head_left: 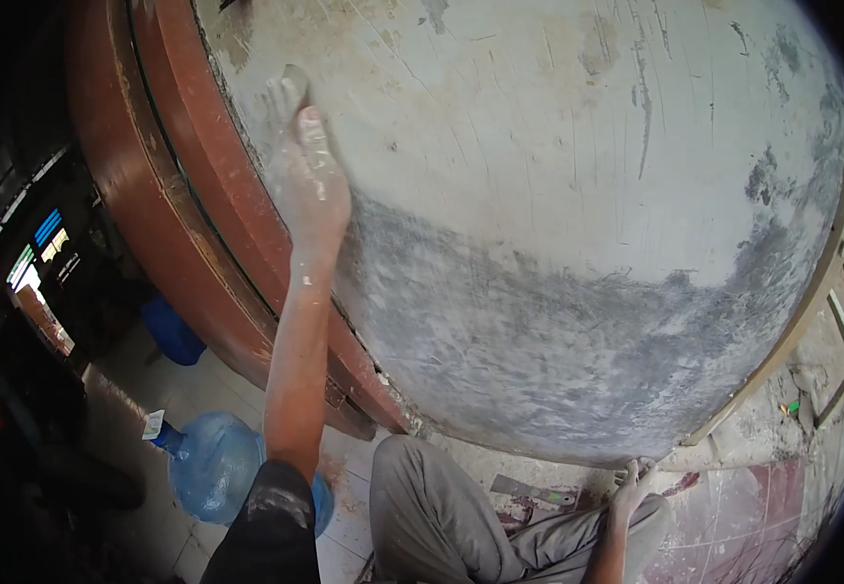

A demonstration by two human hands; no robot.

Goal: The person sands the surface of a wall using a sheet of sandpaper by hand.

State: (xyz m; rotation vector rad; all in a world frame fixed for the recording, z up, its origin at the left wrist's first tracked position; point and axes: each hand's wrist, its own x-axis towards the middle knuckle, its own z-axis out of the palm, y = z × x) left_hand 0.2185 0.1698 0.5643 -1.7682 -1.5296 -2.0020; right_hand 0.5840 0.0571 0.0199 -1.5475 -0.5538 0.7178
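My left hand [317, 185], dusted white, presses against the upper left of a curved plastered wall [538, 224], close to its reddish-brown frame. Its thumb points up over a thin greyish piece [295, 82] that looks like sandpaper, partly hidden by the fingers. The wall is pale and scratched above, smeared dark grey below. Down by my knee, my right hand [632, 479] rests with dusty fingers apart at the wall's bottom edge, seemingly holding nothing. A flat scraper-like blade [531, 490] lies on the ledge left of it.
A blue water jug [213, 467] lies on the tiled floor at lower left, with a dark blue object [173, 331] behind it. The brown wooden frame [179, 214] curves along the wall's left side. Reddish tiles [743, 511] and debris lie at right.
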